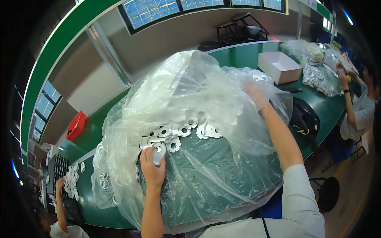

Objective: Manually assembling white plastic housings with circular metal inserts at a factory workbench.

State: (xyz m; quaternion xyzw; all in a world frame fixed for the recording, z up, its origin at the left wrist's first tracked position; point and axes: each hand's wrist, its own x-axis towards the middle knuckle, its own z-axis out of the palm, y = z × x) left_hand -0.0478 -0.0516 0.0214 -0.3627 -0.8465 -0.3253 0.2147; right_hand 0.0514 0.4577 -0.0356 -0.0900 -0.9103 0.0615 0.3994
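Observation:
My left hand is closed round a flat white part with a round hole, held at the near edge of a cluster of similar parts. These white parts lie under the opening of a large clear plastic bag that spreads over the table. My right arm stretches forward to the right side of the bag. Film blurs my right hand there, and its fingers cannot be made out. More white parts show through plastic just beyond it.
The green table curves round me. Right of the bag lie a white box, a black bag and bagged parts. A red bin stands left. Co-workers' hands work at both sides; a black stool stands at right.

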